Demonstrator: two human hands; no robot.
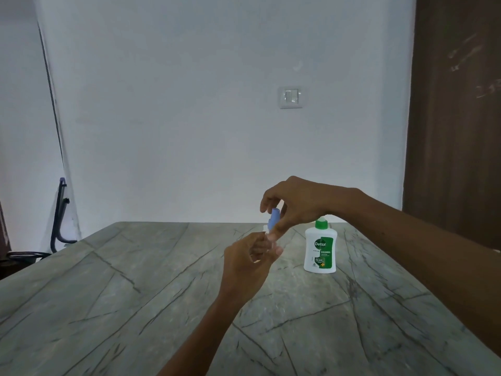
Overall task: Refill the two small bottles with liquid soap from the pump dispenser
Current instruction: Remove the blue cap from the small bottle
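Above the grey marbled table (pixel 113 289), my left hand (pixel 245 263) grips a small white bottle (pixel 267 236); only its neck and a sliver of its body show past my fingers. My right hand (pixel 295 203) pinches a small blue cap (pixel 274 219), tilted, just over that neck. To the right of both hands, on the table, stands the white soap dispenser (pixel 320 249) with a green label and green collar; my right wrist hides its pump head. A second small bottle is not visible.
A white wall with a light switch (pixel 291 96) rises behind the table. A brown door (pixel 458 104) is at the right. A dark metal chair frame (pixel 60 215) stands beyond the table's far left edge.
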